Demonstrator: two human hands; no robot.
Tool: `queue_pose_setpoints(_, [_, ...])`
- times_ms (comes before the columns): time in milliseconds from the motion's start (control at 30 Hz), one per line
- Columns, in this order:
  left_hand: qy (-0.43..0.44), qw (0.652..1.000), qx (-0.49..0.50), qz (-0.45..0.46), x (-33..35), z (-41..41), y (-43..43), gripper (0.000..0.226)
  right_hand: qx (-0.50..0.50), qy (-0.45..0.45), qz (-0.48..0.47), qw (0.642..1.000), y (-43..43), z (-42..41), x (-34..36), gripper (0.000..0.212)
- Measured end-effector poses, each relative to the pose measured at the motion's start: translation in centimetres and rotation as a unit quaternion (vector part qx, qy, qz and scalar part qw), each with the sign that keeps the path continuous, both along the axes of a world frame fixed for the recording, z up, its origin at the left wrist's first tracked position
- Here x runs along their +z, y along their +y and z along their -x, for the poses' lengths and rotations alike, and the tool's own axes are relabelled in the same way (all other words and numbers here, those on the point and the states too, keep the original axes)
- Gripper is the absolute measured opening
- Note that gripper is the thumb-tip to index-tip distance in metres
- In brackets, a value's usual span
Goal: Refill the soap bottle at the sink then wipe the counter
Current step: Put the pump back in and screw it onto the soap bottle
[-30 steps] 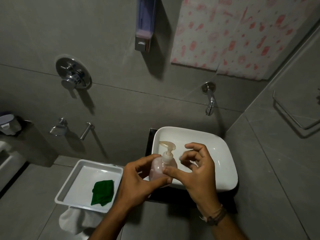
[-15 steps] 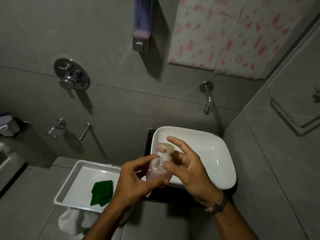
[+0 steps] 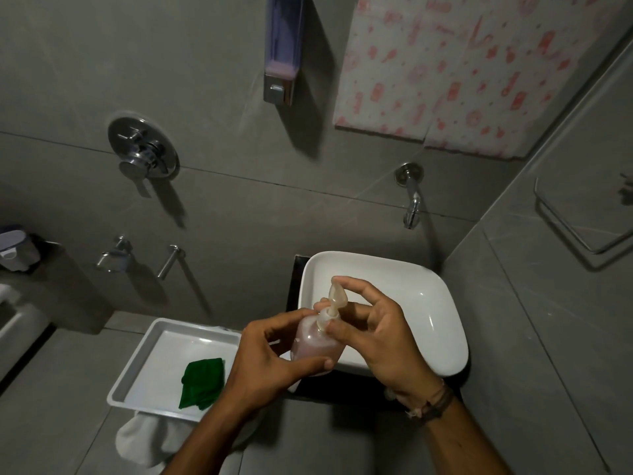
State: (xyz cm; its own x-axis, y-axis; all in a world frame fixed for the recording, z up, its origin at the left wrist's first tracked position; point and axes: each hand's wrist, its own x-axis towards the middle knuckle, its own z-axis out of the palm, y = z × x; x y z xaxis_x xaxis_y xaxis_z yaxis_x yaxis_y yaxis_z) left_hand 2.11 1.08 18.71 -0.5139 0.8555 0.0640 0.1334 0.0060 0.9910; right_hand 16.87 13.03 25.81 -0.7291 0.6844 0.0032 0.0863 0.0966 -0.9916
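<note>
Both grips closed on soap bottle (image 3: 313,349): left hand (image 3: 263,363) round body, right hand (image 3: 385,341) pinching pump (image 3: 337,297).

Head-worn view, high over the sink (image 3: 428,320), tilted forward and down.

We're looking from the person's own head, steeply down the grey wall (image 3: 212,80) to the sink (wide-angle, so the whole corner fits); the left hand (image 3: 267,361) and right hand (image 3: 387,341) sit close under the lens, mid-frame, around the soap bottle (image 3: 313,344), with the white tray (image 3: 164,365) off at lower left.
</note>
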Motion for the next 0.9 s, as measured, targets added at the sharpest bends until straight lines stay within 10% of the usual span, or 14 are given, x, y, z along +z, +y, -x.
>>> queue_pose_setpoints(200, [-0.008, 1.0, 0.014, -0.006, -0.2, -0.5, 0.6, 0.065, -0.142, 0.029, -0.039, 0.989, -1.4, 1.1, -0.9, 0.059])
queue_pose_setpoints(400, [0.004, 0.999, -0.049, -0.015, 0.6, 0.8, 0.6, 0.065, 0.05, -0.014, -0.008, 0.999, 1.2, 0.0, 1.6, 0.065])
queue_pose_setpoints(633, [0.013, 0.999, 0.01, -0.04, -1.0, -0.7, 1.0, 0.064, -0.177, 0.054, -0.049, 0.981, -1.9, 1.7, -0.8, 0.054])
queue_pose_setpoints(900, [0.003, 0.998, -0.061, -0.004, -0.9, 0.0, 0.9, 0.069, 0.016, -0.012, -0.057, 0.998, 1.1, -0.9, -0.3, 0.053])
